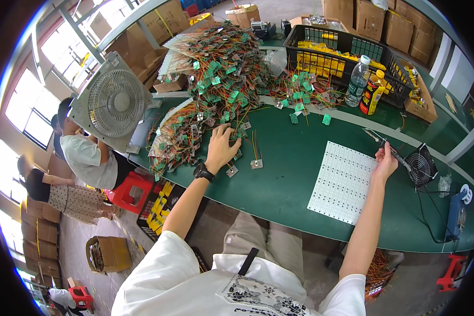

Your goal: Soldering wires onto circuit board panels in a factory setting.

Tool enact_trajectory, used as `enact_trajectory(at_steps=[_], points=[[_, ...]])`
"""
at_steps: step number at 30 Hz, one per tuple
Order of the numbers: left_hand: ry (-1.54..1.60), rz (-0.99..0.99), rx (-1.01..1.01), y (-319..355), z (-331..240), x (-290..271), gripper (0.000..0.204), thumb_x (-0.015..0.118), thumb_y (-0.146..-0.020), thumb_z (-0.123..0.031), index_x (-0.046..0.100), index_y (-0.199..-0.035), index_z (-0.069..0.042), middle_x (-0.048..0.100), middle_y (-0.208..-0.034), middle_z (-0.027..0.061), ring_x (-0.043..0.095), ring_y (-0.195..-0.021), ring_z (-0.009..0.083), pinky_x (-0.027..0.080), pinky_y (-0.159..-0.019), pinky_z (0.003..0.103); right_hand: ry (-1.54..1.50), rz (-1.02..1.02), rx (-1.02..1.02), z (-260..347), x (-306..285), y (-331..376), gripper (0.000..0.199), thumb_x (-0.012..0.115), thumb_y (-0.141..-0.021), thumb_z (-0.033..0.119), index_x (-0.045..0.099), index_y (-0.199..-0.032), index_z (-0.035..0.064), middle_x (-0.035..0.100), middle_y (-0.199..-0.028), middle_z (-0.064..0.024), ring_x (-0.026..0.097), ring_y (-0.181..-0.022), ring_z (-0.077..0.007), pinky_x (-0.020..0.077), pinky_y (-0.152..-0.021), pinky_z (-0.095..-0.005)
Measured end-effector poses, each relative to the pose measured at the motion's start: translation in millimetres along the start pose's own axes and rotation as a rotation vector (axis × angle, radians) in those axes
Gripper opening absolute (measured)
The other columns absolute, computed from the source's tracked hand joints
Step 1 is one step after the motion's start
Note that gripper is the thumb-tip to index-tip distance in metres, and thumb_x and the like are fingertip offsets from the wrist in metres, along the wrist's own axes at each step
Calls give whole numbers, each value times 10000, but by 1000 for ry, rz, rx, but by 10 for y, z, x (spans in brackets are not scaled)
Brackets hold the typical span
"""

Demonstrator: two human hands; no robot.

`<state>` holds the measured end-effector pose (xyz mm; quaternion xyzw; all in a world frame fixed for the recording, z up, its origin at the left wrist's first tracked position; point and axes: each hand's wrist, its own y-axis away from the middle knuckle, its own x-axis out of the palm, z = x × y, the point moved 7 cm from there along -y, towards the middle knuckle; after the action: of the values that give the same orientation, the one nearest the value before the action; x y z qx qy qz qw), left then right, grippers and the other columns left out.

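Observation:
My left hand [222, 150], wearing a dark wristwatch, reaches over the near edge of a heap of small circuit boards with red, orange and black wires [221, 68]. Its fingers are apart, and I cannot make out anything held in them. Just right of it, a single small wired board [256, 164] lies on the green table. My right hand [386, 164] is closed around a thin soldering iron [399, 157], its tip pointing away to the upper left. Under and left of that hand lies a white perforated-looking panel [339, 184] with rows of small dark marks.
A small black fan [422, 166] and a blue solder-spool holder [455, 213] stand at the right. Behind are a water bottle [357, 81], a yellow-and-black bottle [373, 94] and a black crate [321, 52] of yellow parts. A large fan [116, 97] stands left; people sit beyond.

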<state>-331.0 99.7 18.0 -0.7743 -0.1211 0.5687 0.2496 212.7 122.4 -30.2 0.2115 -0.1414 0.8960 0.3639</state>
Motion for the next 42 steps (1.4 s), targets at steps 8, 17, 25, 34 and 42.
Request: enact_trajectory(at_steps=[8,17,25,34,42], points=[[327,43,2,96,-308,-236,306,705,-751,-141,584,-1006,-24,586,-1040,119,523,-1016,319,444,-875,384,7,4,28,5,31,9,173,716,-829,176,610,-798,44,589,-655,-22,509,-511,-92,346,-475,-213],[148,-25,-44,60,-304,-462,319,783,-723,-212,641,-953,-42,632,-790,44,593,-796,189,400,-791,335,-10,20,34,3,-4,14,181,730,-816,163,601,-827,37,586,-672,-28,513,-535,-99,369,-505,-211],[1026,233,-394,149,-529,-158,224,588,-941,-182,608,-1019,26,673,-871,42,638,-740,89,475,-572,192,-21,0,37,21,45,51,148,708,-828,146,604,-823,41,586,-663,-32,517,-518,-102,356,-488,-222],[1150,389,-296,174,-1134,288,145,539,-934,-58,594,-1021,45,694,-992,126,658,-906,129,508,-768,212,-43,-11,11,18,40,-23,149,705,-819,137,610,-783,28,592,-644,-41,520,-503,-109,348,-465,-228],[1223,470,-86,-340,-1981,921,189,524,-960,-104,569,-1028,67,696,-819,111,665,-762,138,512,-681,244,70,-45,-84,98,-39,9,136,674,-819,119,636,-802,-10,589,-627,-60,506,-465,-110,352,-428,-227]])
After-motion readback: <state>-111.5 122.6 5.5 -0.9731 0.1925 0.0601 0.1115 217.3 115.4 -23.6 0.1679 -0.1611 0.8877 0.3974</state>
